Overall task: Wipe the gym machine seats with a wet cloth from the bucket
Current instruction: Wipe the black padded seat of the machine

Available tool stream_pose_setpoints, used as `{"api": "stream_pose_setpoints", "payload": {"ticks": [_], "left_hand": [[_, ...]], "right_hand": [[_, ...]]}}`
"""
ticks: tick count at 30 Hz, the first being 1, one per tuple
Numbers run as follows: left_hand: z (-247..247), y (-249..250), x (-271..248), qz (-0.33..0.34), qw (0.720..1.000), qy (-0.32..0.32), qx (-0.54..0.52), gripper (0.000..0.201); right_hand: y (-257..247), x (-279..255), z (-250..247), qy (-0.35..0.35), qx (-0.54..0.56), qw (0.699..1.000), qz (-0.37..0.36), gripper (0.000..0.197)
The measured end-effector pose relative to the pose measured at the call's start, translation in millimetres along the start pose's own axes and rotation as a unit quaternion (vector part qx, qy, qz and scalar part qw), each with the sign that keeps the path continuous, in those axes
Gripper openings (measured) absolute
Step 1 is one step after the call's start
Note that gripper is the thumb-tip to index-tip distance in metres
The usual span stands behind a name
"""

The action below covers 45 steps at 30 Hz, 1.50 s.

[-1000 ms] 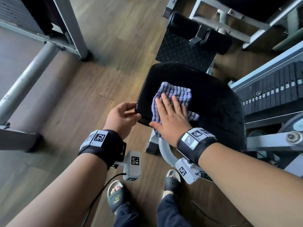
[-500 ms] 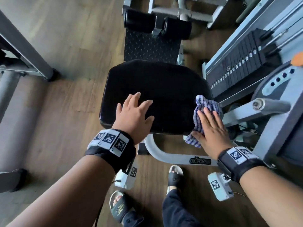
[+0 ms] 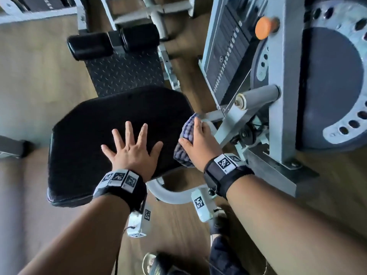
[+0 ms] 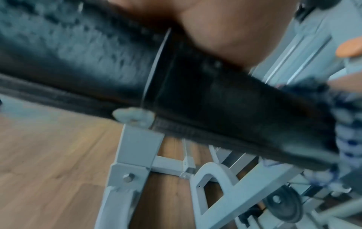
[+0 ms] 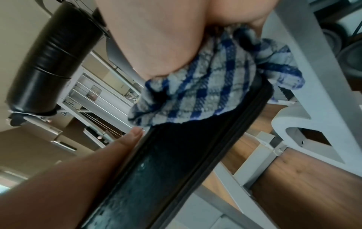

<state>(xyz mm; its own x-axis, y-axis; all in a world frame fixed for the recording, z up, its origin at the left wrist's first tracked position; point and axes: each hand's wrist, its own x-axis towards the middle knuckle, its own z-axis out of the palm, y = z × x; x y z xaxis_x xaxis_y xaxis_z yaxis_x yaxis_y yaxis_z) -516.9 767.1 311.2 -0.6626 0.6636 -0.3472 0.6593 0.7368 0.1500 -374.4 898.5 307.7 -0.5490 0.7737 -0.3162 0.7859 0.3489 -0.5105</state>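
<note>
Pressing flat on the black seat, the left hand has its fingers spread wide. At three o'clock from it, the right hand curls its fingers over the checked cloth, which drapes the seat's right edge, beside the grey machine frame.

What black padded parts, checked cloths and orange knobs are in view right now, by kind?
Black padded seat: 1
Black foam roller pads: 2
Blue-and-white checked cloth: 1
Orange round knob: 1
Total: 5
</note>
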Motion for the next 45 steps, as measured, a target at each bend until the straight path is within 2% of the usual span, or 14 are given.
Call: {"api": "stream_pose_setpoints", "payload": {"ticks": [5,8,10,13,15,19,23,27,33,35,38,41,43,45], "left_hand": [[3,3,-1,-0.013,1.0,0.008,0.008,0.073],[3,5,0,-0.017,1.0,0.008,0.012,0.074],[4,5,0,-0.022,1.0,0.013,0.015,0.074],[4,4,1,-0.027,0.999,0.022,0.009,0.073],[5,4,2,-0.027,0.999,0.027,0.005,0.072],[6,2,2,-0.027,0.999,0.033,-0.005,0.072],[6,2,4,-0.026,0.999,0.031,-0.006,0.071],[5,1,3,-0.025,0.999,0.036,-0.016,0.072],[3,1,2,-0.023,0.999,0.032,-0.023,0.072],[3,2,2,-0.023,0.999,0.035,-0.024,0.073],[2,1,3,-0.024,0.999,0.033,-0.02,0.073],[2,1,3,-0.025,0.999,0.033,-0.018,0.074],[3,0,4,-0.026,0.999,0.033,-0.018,0.073],[3,0,4,-0.026,0.999,0.034,-0.016,0.073]], "right_hand": [[14,-22,7,0.017,0.026,0.999,-0.007,0.084],[5,6,-3,-0.012,0.039,0.999,0.029,0.084],[-6,36,-14,-0.039,0.057,0.996,0.048,0.075],[-19,76,-26,-0.064,0.085,0.992,0.063,0.048],[-23,87,-27,-0.068,0.1,0.99,0.065,0.047],[-5,68,-24,-0.091,0.103,0.989,0.047,0.051],[19,46,-28,-0.153,0.103,0.982,0.047,0.048],[3,67,-32,-0.157,0.081,0.981,0.078,0.039],[-28,124,-31,-0.141,0.061,0.981,0.121,0.056],[-33,126,-34,-0.12,0.01,0.982,0.143,0.069],[-22,105,-30,-0.078,0.008,0.993,0.086,0.074],[-4,73,-26,-0.147,0.049,0.988,0.023,0.074],[6,63,-23,-0.182,0.044,0.982,0.029,0.077],[4,70,-22,-0.186,0.055,0.98,0.054,0.074]]}}
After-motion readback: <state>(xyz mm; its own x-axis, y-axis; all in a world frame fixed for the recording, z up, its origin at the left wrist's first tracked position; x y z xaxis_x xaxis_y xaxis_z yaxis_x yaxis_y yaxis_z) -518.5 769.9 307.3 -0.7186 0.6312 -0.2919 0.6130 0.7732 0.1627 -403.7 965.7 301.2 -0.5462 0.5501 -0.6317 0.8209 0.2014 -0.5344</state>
